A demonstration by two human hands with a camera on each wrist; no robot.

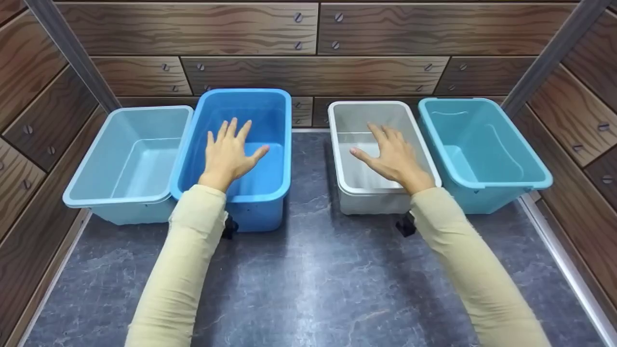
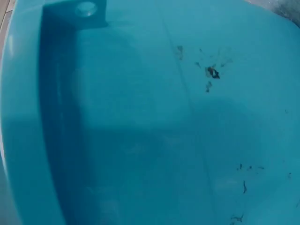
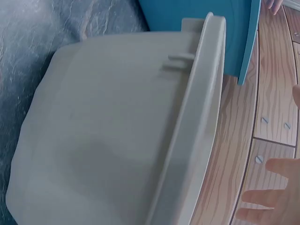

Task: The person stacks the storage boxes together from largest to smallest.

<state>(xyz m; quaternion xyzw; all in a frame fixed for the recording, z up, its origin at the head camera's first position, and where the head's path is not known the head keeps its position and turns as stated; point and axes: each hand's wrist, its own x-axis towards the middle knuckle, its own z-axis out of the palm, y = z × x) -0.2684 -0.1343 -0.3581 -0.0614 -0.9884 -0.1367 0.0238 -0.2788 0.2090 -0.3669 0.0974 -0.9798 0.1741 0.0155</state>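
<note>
My left hand hovers palm down over the mouth of the deep blue bin, fingers spread and thumb out to the right. In the left wrist view that bin's outer wall fills the picture, with dark scuff marks on it; the hand is outside that view. Over the grey bin my right hand is held the same way, its thumb out to the left. The right wrist view shows the grey bin's outer wall and some right-hand fingers at the edge. Neither hand holds anything.
A light blue bin stands left of the blue bin, and a teal bin stands right of the grey one. Under them lies a dark marbled surface. Wood-patterned walls enclose the back and sides, with grey posts at the corners.
</note>
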